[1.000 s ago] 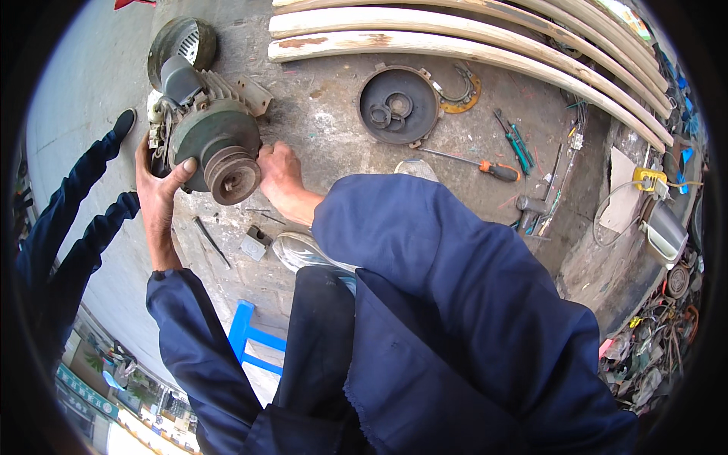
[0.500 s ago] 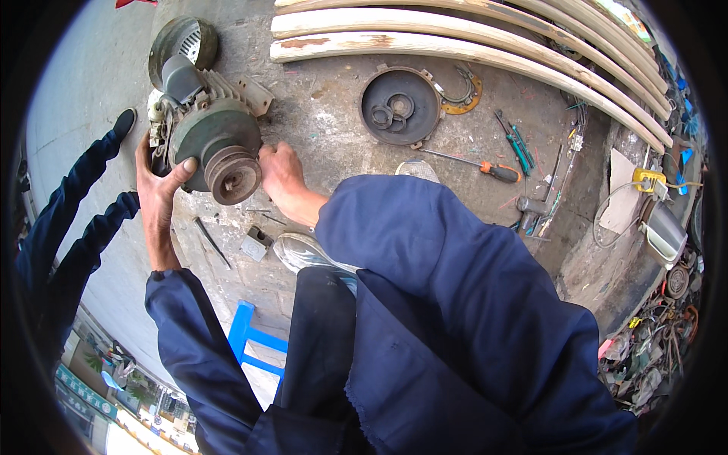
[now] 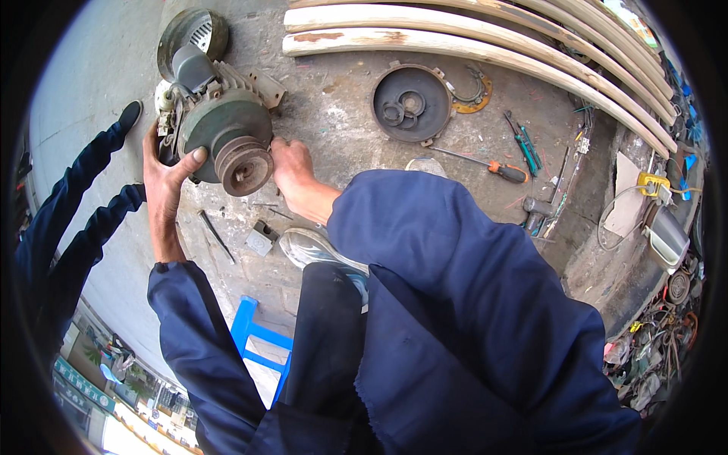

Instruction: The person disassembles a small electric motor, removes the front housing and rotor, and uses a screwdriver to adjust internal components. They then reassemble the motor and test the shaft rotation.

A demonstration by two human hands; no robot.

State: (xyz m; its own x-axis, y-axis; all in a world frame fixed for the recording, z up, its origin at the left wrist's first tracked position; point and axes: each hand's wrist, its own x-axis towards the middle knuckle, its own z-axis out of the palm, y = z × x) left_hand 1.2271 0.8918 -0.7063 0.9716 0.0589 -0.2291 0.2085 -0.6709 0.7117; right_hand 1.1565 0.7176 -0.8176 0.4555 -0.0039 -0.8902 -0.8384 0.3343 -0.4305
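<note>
An electric motor [image 3: 227, 125] with a green end cover and a rusty grooved pulley [image 3: 246, 168] sits on the ground at the upper left, its pulley toward me. My left hand [image 3: 168, 171] grips the motor's left side, thumb against the end cover and fingers partly hidden behind it. Close to the pulley's right side, my right hand [image 3: 296, 173] is closed, its fingers curled at the rim of the end cover. Whatever it holds is hidden. A dark metal rod [image 3: 216, 235] and a small metal block [image 3: 262, 238] lie on the ground below the motor.
Behind the motor lies a round fan cover [image 3: 220, 39]. To the right are a dark round end cover [image 3: 377, 91] with rings inside, a screwdriver [image 3: 506, 172], pliers [image 3: 528, 152], a hammer [image 3: 537, 208] and long wooden poles [image 3: 425, 42]. A blue stool [image 3: 262, 334] stands by my leg; another person's legs [image 3: 95, 159] are at left.
The whole view has shifted slightly, so the motor and tools appear a little further right and higher. Both hands keep nearly the same places at the motor.
</note>
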